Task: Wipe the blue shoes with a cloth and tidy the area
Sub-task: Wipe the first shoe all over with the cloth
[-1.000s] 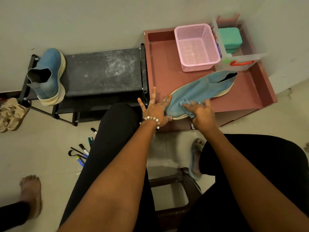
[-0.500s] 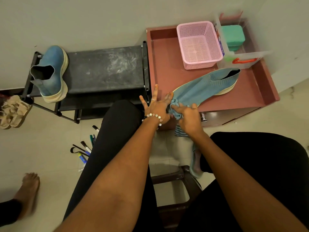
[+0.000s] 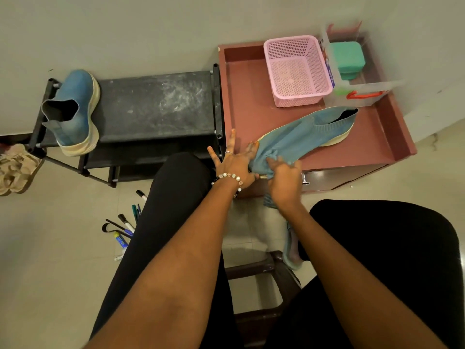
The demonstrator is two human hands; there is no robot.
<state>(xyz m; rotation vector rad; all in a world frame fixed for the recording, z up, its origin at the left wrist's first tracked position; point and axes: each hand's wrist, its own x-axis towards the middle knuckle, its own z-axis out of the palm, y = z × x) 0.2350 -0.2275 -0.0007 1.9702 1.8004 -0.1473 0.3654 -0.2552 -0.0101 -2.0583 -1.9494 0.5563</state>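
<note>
Mid-wipe: my left hand (image 3: 235, 163), fingers spread, steadied the blue shoe (image 3: 305, 133) at its toe; my right hand (image 3: 284, 177) pinched the cloth (image 3: 270, 157) there. Second shoe (image 3: 75, 110) and scattered pens (image 3: 124, 226) seemingly remained.

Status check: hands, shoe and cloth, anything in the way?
Left hand braces toe of blue shoe on red cabinet. Right hand grips cloth at toe. Second blue shoe on black rack. Nothing blocking.

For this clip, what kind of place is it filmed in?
Probably a home entryway or a room corner by the wall: a black shoe rack holding a blue shoe, sandals on the tiled floor, and a low cabinet with a pink basket.
</note>
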